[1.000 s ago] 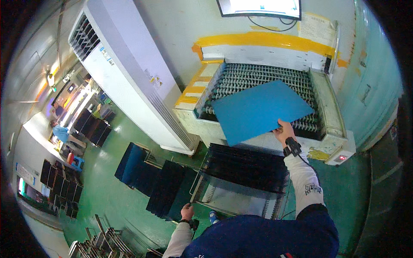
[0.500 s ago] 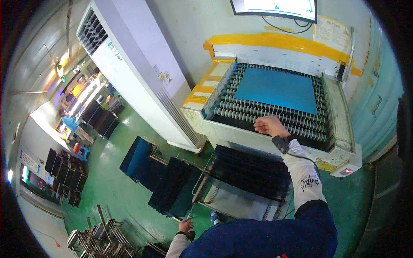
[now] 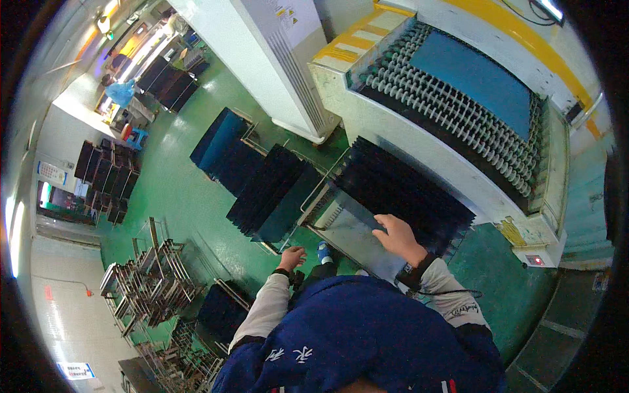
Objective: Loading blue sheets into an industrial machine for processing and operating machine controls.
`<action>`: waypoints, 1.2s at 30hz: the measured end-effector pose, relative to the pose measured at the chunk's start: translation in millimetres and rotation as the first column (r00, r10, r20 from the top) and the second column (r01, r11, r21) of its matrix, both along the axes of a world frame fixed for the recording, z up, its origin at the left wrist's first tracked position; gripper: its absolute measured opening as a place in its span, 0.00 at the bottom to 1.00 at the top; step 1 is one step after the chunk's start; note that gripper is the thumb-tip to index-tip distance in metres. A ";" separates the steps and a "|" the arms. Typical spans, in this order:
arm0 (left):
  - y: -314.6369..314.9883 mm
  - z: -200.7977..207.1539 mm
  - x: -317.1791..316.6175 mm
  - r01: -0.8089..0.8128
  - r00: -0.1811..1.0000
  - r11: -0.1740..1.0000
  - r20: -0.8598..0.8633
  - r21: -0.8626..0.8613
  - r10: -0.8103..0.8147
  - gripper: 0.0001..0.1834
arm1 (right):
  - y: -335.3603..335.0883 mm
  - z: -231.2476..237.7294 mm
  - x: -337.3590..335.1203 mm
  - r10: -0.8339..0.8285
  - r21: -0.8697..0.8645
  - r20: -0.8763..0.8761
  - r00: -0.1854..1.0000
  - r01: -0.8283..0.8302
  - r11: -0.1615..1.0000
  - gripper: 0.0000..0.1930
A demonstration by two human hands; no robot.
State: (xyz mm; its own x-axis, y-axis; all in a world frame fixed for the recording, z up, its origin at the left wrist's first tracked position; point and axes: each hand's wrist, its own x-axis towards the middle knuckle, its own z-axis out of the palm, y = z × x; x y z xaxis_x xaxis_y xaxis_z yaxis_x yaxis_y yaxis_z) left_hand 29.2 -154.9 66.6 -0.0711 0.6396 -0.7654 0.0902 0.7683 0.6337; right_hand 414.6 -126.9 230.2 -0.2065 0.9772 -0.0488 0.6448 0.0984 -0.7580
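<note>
My right hand (image 3: pixel 398 238) hangs above a cart loaded with upright dark panels (image 3: pixel 400 177), its thumb and fingers apart and nothing held. Under it, the cart's pale flat surface (image 3: pixel 354 226) shows bare. My left hand (image 3: pixel 292 258) is low, close to my body, loosely curled with fingers partly apart and no object visible in it. It is nearest to a second rack of dark panels (image 3: pixel 275 193). On the rollers of a conveyor machine (image 3: pixel 452 128) lies a flat blue panel (image 3: pixel 475 75), beyond reach of both hands here.
A tall white air-conditioning unit (image 3: pixel 275 59) stands left of the machine. Another rack of dark blue panels (image 3: pixel 226 147) is on the green floor, with piled metal frames (image 3: pixel 151 281) at lower left. Far off, a person in blue (image 3: pixel 120 92) is beside a lit bench.
My right hand has drawn back from the roller machine to above the cart. My left hand has come up slightly, and the view has swung down. The blue panel stays on the rollers.
</note>
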 end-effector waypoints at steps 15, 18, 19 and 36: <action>13.8 -43.6 -31.3 0.044 0.999 0.997 -0.009 -0.063 -0.045 0.14 | -7.5 -4.3 -36.7 -0.123 0.162 0.230 0.965 0.087 0.983 0.15; 35.1 -44.8 -21.8 0.062 0.998 0.998 0.019 -0.018 -0.061 0.14 | 0.8 -13.9 -39.4 -0.144 0.138 0.254 0.956 0.111 0.984 0.15; 40.4 -43.5 -19.1 0.068 0.997 0.998 0.019 0.005 -0.068 0.14 | 1.3 -11.3 -41.8 -0.172 0.169 0.263 0.950 0.130 0.977 0.16; 89.5 -0.3 -12.8 0.219 0.974 0.975 -0.073 0.038 -0.216 0.27 | 4.2 -58.0 -42.3 -0.133 -0.043 0.536 0.834 0.184 0.982 0.11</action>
State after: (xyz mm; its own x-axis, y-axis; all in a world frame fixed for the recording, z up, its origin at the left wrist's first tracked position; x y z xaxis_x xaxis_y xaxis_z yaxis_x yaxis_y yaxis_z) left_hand 16.4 -65.4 66.3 0.0221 0.6794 -0.7334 0.2961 0.6963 0.6539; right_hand 372.3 -122.7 172.1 0.0331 0.9805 -0.1937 0.9503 -0.0909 -0.2978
